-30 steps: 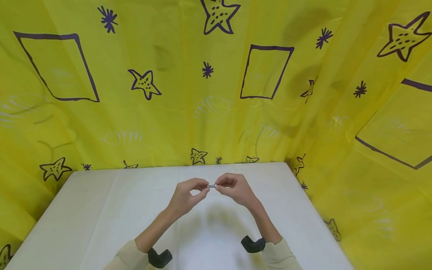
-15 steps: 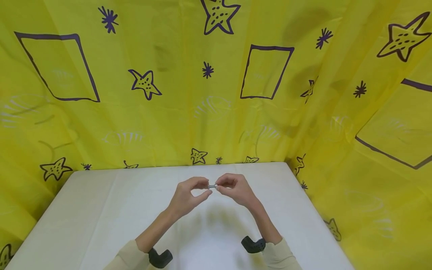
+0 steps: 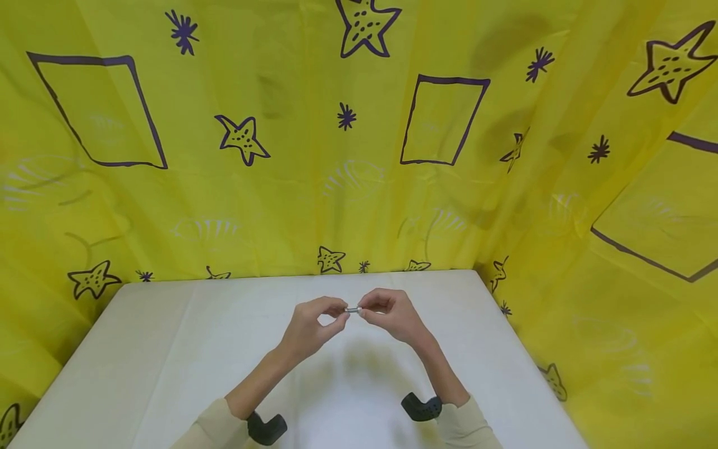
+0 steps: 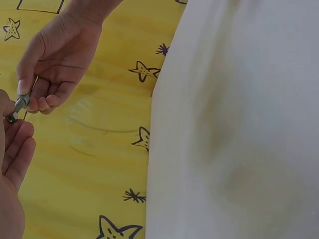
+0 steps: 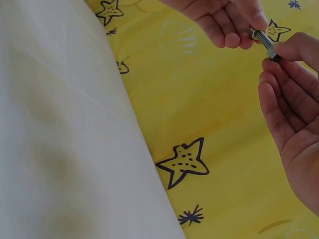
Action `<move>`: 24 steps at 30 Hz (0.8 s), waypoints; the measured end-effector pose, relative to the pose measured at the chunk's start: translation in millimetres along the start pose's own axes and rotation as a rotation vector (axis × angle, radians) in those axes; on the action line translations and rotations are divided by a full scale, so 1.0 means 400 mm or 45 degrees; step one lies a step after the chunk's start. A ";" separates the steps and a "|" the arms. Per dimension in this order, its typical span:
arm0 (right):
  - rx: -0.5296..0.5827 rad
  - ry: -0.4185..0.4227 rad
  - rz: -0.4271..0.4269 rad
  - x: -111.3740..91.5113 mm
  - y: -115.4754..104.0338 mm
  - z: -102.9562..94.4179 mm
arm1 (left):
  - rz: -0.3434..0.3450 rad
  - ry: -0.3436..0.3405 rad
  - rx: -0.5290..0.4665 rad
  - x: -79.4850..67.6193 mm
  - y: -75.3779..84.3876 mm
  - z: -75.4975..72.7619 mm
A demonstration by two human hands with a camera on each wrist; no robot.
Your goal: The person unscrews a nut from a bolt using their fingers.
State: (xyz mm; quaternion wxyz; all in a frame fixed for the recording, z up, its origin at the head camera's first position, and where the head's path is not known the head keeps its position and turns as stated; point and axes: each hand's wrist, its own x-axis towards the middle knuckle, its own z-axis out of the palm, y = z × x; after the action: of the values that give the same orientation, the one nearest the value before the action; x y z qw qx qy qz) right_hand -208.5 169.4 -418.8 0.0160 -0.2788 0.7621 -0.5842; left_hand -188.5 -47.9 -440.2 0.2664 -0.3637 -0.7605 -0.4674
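Observation:
A small silver metal bolt (image 3: 353,310) is held between both hands above the white table. In the right wrist view the threaded shank of the bolt (image 5: 265,41) shows bare, with a wider metal piece at each end. My left hand (image 3: 310,323) pinches the left end between thumb and fingers. At the other end, my right hand (image 3: 395,313) grips the bolt with thumb and forefinger. The left wrist view shows the right hand (image 4: 62,57) above and the left hand (image 4: 15,164) at the left edge, fingertips partly covering the bolt (image 4: 21,103).
A white-covered table (image 3: 235,374) lies under the hands, their soft shadows on it. Yellow curtain (image 3: 297,206) printed with starfish surrounds its back and sides. Each wrist wears a black device, one left (image 3: 267,429) and one right (image 3: 421,406).
Half a second ago my left thumb stood apart from the fingers; now it has closed back onto the bolt's left end. The right hand has stayed in place.

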 end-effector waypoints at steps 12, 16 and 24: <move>-0.004 -0.003 -0.026 0.000 -0.005 0.001 | -0.212 -0.020 -0.110 0.002 0.005 -0.007; -0.005 -0.003 -0.043 -0.001 -0.007 -0.001 | -0.104 -0.031 -0.072 0.000 0.001 -0.009; 0.008 0.009 -0.020 -0.001 -0.004 -0.005 | 0.062 -0.033 -0.014 0.005 -0.004 -0.011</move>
State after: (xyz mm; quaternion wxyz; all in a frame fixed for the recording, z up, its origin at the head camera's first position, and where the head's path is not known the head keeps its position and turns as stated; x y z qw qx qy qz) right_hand -208.2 170.9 -416.9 0.0096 -0.2827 0.7582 -0.5876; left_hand -190.7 -51.8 -437.4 0.2658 -0.3897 -0.7521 -0.4603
